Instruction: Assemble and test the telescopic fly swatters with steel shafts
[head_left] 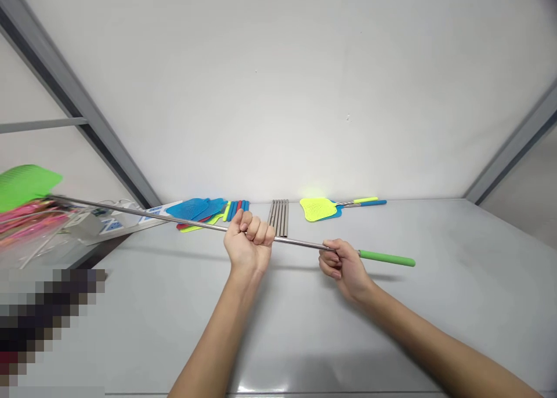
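A green fly swatter (387, 258) with a long metal rod is held above the table by both my hands. My left hand (250, 241) is closed round the middle of the rod. Closer to the green handle, my right hand (343, 267) grips the same rod. The green swatter head (28, 186) reaches the far left, over a pile of pink items. Behind my left hand lie several metal tubes (279, 218) side by side, and left of them a row of blue and red handles (238, 209).
Blue swatter heads (191, 209) lie stacked at the back left, over yellow and red ones. A yellow swatter (317, 209) rests on a blue one against the back wall. A white power strip (117, 224) runs along the table's left edge. Pink items (30, 221) lie beyond it.
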`<control>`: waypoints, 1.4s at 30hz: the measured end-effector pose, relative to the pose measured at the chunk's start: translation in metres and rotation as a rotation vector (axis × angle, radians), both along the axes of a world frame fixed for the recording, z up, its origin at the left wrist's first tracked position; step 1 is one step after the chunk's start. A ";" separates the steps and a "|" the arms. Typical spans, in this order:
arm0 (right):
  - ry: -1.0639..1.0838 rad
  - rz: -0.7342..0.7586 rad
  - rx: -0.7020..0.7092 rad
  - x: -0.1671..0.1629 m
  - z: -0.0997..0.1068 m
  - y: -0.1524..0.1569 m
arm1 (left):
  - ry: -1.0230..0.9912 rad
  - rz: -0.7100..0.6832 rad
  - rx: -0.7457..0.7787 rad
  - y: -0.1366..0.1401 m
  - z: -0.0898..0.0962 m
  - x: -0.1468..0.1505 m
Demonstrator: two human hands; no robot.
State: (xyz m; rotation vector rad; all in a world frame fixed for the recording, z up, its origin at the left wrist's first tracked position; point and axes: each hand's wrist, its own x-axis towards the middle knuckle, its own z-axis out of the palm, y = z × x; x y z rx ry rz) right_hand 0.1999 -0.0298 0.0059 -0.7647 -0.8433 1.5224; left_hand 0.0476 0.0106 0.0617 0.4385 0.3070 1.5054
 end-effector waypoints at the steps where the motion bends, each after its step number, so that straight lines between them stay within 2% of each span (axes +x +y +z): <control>1: 0.006 -0.005 -0.004 0.001 0.000 0.000 | 0.001 -0.002 0.005 0.001 0.000 -0.001; 17: 0.099 -0.091 -0.032 -0.001 -0.012 0.007 | 0.033 -0.016 -0.037 -0.001 -0.012 0.009; 26: 0.091 0.015 -0.022 -0.002 -0.009 0.003 | 0.031 -0.006 -0.039 -0.001 -0.011 0.009; 42: 0.094 0.029 -0.044 -0.006 -0.010 0.002 | 0.038 -0.007 -0.024 -0.004 -0.012 0.011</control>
